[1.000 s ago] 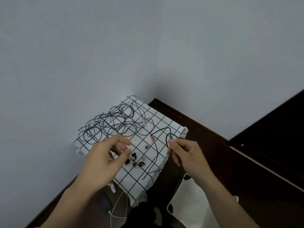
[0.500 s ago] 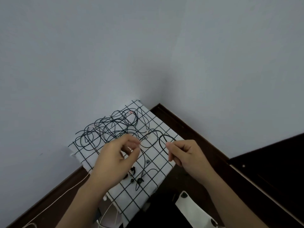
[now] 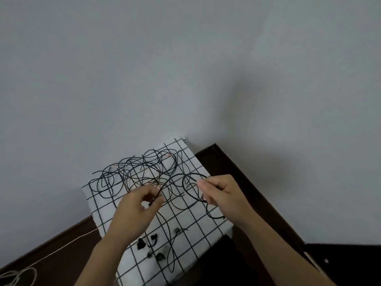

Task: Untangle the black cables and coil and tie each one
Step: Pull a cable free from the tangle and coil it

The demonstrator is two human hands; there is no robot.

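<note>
A tangle of thin black cables (image 3: 142,172) lies on the far half of a white cloth with a black grid (image 3: 206,234). My right hand (image 3: 222,193) pinches a small black cable loop (image 3: 189,188) held above the cloth. My left hand (image 3: 140,205) pinches a strand of the same cable between thumb and fingers; the strand runs up and right toward the loop. Another length of black cable (image 3: 171,244) trails down over the near part of the cloth. Several small black ties (image 3: 148,244) lie on the cloth below my left hand.
The cloth sits in a corner where grey walls meet a dark brown floor (image 3: 61,254). A thin white cord (image 3: 51,252) runs over the floor at the lower left. A dark object (image 3: 222,263) sits just in front of the cloth, and dark furniture (image 3: 350,263) stands at the lower right.
My right hand has formed a rounder, larger loop of the cable. My left hand closed its pinch on the strand. The view shifted, so the cloth sits lower in frame.
</note>
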